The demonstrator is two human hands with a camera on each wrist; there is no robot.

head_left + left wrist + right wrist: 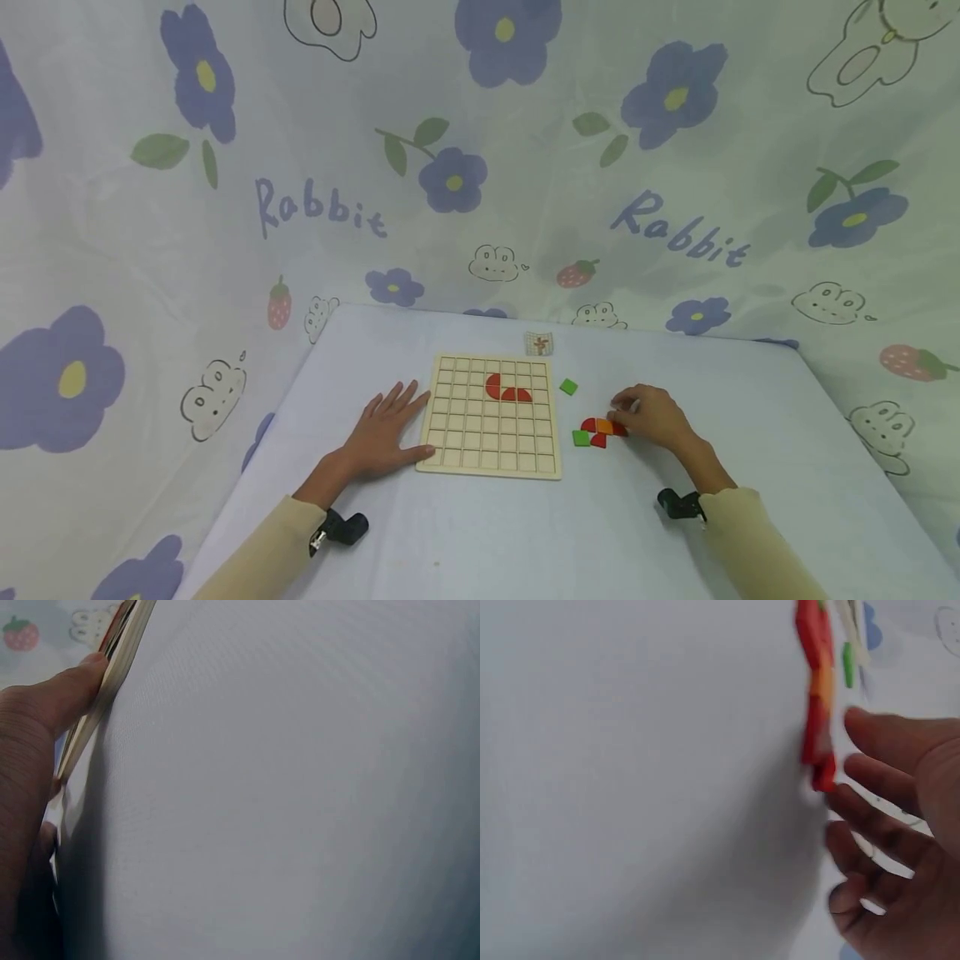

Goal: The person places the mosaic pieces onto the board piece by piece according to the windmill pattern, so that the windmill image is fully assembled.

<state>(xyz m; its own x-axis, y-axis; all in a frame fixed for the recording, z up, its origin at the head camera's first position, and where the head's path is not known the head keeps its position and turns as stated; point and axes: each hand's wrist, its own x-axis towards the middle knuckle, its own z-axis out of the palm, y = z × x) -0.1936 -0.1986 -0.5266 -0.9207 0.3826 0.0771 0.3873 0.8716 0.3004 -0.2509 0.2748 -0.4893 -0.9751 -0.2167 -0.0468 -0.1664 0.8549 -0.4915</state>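
A light wooden grid board [457, 454] lies on the white table, with red quarter-round pieces [492, 386] in several of its upper squares. My left hand [384, 435] is spread flat at the board's left side, its thumb [82, 679] touching the board's edge. Beside a small cluster of loose pieces, my right hand [654, 417] hovers with loosely bent fingers; in the right wrist view thumb and fingers stand apart. That cluster has red pieces [598, 441], an orange piece [604, 426] and a green square [581, 438]. Fingertips partly hide the rightmost red piece [618, 429].
Another green square [568, 387] lies right of the board. A small pattern card [538, 343] with a pinwheel figure lies behind the board's top right corner. A printed curtain [525, 167] hangs along the table's back edge.
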